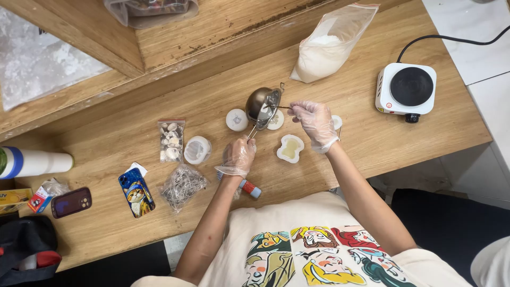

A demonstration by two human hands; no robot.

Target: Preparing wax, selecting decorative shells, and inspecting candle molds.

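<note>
Metal is what we see first: a small steel pouring pot point(261, 104), tilted over a round white mould point(275, 120) on the wooden table point(404, 138). Our left hand point(237, 156), gloved, is closed on the pot's thin handle, which runs from the pot down-left toward us. Our right hand point(315, 121), also gloved, pinches a thin stick point(281, 107) that points left into the pot's mouth. Both hands are near; the left one lies below the pot, the right one beside it.

Wooden table point(372, 133) with hotplate point(406, 89), powder bag point(329, 45), phones point(71, 202)
</note>
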